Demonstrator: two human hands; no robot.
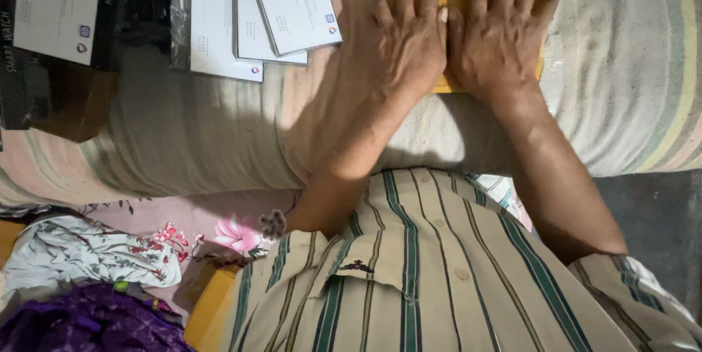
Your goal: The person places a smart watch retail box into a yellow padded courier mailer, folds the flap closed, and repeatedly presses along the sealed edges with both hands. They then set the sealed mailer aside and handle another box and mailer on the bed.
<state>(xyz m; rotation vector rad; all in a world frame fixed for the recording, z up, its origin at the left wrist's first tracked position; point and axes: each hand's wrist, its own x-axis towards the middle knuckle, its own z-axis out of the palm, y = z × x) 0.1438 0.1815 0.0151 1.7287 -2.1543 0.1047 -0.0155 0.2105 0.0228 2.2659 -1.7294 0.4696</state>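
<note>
My left hand (395, 38) and my right hand (497, 30) lie flat side by side, palms down, on a yellow flat packet (442, 85) that rests on a striped cushion (629, 81). Both hands press on the packet and cover most of it; only its yellow edges show near my wrists and at the right. Fingers are stretched out and close together, not curled around anything.
Several flat boxes, white (292, 1) and black (58, 8), lie at the upper left on the cushion. A floral cloth (88, 253) and a purple cloth (88, 323) sit at the lower left. My striped shirt (409, 271) fills the bottom.
</note>
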